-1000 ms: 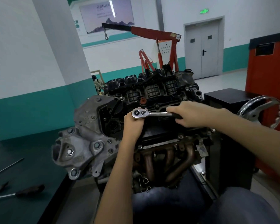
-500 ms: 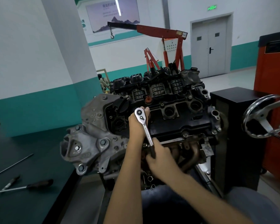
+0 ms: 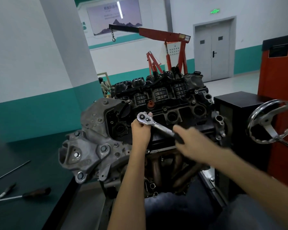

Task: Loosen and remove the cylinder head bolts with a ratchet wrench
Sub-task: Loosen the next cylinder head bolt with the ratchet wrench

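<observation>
Swung from six to four o'clock, the rigid steel ratchet wrench (image 3: 158, 126): left hand (image 3: 140, 131) fingers cup its head, right hand (image 3: 192, 143) fingers wrap the handle end.

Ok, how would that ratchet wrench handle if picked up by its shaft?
Probably stiff: the ratchet wrench looks like one solid metal bar. Likely heavy for its size, being metal. Its polished shaft may be slippery; the black grip in the right hand should hold better.

Nothing can be read for sure. A lit green sign (image 3: 215, 11) is seen above the grey door (image 3: 214, 52), but its marks are blurred. Writing on the poster (image 3: 114, 15) left of the door is blurred too.
</observation>
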`<control>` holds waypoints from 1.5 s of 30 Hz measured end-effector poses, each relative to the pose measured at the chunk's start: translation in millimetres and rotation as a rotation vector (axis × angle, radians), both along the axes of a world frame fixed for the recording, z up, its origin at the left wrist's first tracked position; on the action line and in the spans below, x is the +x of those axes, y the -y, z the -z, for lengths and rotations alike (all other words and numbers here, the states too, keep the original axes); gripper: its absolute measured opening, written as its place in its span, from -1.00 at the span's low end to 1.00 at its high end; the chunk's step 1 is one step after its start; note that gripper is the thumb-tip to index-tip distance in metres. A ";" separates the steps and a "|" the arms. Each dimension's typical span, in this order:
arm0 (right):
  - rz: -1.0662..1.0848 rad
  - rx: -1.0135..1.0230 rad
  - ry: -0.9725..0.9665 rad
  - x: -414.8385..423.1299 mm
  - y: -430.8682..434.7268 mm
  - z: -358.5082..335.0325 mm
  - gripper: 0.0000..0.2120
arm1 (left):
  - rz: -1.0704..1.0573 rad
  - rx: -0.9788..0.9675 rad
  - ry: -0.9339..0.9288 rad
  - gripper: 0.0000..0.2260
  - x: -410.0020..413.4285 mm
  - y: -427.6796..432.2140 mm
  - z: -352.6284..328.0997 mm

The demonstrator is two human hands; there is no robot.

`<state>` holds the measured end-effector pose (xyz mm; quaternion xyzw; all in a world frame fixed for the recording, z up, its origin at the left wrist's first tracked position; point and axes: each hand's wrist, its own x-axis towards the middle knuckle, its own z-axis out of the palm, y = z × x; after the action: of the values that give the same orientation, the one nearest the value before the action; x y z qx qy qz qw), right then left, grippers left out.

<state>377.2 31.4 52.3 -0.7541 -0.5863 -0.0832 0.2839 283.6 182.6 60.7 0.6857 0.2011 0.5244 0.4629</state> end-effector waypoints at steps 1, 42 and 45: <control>-0.006 0.052 -0.146 -20.9 -1.6 16.9 -0.82 | -0.007 -0.008 0.003 -0.61 2.0 1.7 -1.5; -0.046 -0.179 0.544 49.6 -12.5 -66.4 -0.65 | -0.017 0.010 -0.075 -0.79 -5.2 -2.8 0.4; 0.016 -0.074 0.269 17.2 -2.5 -19.3 -0.74 | -0.015 -0.030 -0.011 -0.79 -3.1 -0.1 5.0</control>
<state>394.5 33.9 71.6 -0.7508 -0.6158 -0.1641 0.1739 280.5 182.6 55.6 0.6802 0.2166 0.5211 0.4679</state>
